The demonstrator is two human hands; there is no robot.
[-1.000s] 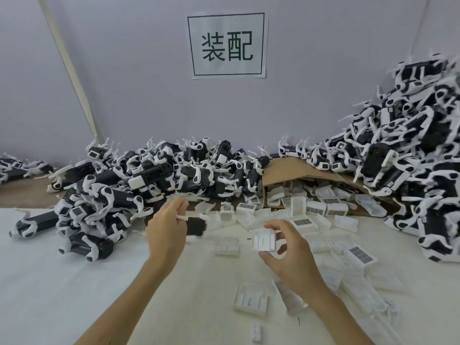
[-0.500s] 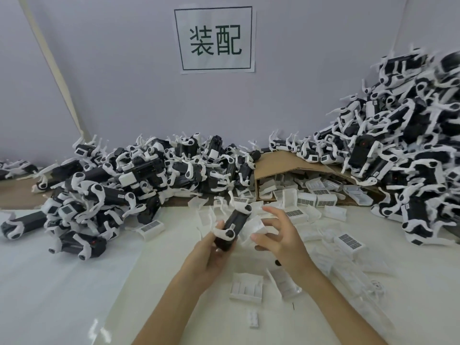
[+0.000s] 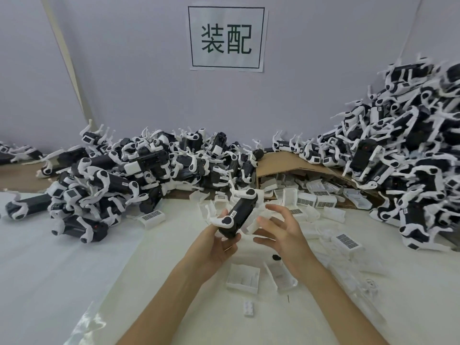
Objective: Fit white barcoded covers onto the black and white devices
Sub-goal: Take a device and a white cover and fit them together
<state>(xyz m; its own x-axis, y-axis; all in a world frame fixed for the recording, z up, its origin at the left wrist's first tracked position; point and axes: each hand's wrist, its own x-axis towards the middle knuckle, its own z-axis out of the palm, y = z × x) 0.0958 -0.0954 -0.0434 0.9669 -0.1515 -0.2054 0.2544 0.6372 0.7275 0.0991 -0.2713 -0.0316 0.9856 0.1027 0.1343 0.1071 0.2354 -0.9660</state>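
— Where do we have the device (image 3: 240, 214)?

— Lifted off the table (image 3: 74, 270), in front of the cardboard box (image 3: 293, 165), toward us from its left corner. Our left hand (image 3: 219, 247) grasps it by the near end, fingers and thumb curled round the black body.

— And our right hand (image 3: 283, 232)?

— It is on the device's right, close to it. The fingers are spread and relaxed, and we see them gripping nothing.

— How does the device lie?

— Its long axis runs from our left palm up and away toward the box, leaning a little right. White limbs flare at both ends, and the far end points at the box's mouth. A small pale label shows on the black flank.

— So where do we find a cover?

— On the right, we judge. White covers spill out of the box's mouth toward us. One barcoded cover (image 3: 346, 241) lies label up in front of the box's right end, nearer our right hand than our left. An upturned cover (image 3: 242, 278) lies further out from the box, between our forearms.

— What does the fitting turn on?

— As we read it, the cover's long side must line up with that slanted axis while our left hand keeps the body steady.
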